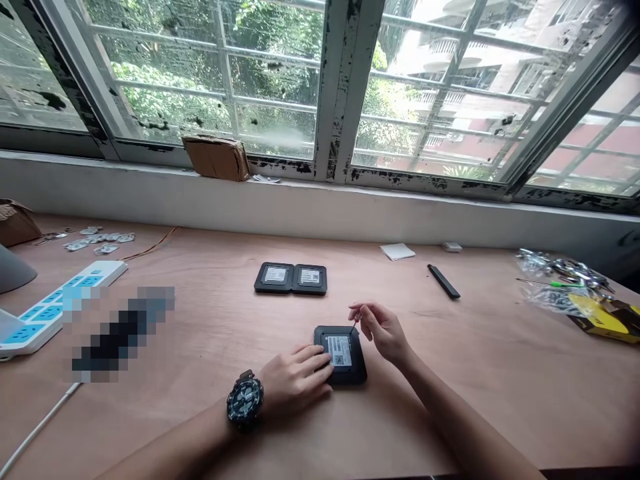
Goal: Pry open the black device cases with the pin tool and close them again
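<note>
A black square device with rounded corners and a white printed label [349,380] lies flat on the table in front of me. My left hand [300,373] rests palm down on its left side, fingers stretched out over the edge and onto the label. At the far right corner, my right hand [383,328] pinches a thin pin-like metal tool [355,327], its lower end touching or very near the device's top face. The tool's upper part is hidden by the fingers. Farther back lie two similar black devices [276,275] side by side, labels up.
A white power strip [95,272] and a pixelated dark patch [117,333] are at left, near small clear plastic pieces [106,238]. A black bar [443,282], white paper [397,251], plastic bags of metal parts [560,297] and a yellow-black box [607,320] lie right.
</note>
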`<state>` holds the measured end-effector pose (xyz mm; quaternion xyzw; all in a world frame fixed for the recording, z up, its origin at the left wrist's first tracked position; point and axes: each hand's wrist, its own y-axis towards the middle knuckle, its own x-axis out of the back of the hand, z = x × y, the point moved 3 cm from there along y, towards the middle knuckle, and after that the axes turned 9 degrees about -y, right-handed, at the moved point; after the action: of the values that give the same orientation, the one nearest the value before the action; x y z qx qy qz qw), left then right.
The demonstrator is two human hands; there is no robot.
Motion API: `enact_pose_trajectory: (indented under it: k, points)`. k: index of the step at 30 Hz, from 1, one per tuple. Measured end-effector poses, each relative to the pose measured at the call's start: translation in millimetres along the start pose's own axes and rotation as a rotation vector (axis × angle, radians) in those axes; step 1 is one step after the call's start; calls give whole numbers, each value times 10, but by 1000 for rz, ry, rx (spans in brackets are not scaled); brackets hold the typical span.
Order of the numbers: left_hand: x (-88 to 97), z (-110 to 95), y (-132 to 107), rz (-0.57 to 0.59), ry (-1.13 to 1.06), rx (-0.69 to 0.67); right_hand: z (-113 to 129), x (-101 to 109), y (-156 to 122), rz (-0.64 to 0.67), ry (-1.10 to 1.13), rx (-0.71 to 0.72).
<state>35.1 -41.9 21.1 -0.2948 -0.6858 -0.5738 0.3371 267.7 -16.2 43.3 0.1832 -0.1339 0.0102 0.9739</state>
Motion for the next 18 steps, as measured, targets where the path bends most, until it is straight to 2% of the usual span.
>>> enact_pose_trajectory:
  k: [3,5,11,15,18]
  points:
    - [-2,12,-3,-8,5,-11,107,-57,1,-191,9,73]
    - [-8,18,-14,6,5,-21,174,-152,42,-237,25,119]
    - [-22,-9,-83,70,37,-61,115,-493,229,-40,58,89]
    - [19,-28,-133,62,16,-49,24,-559,229,17,14,55]
    - [82,-47,-128,69,11,-30,49,-555,213,62,-67,70]
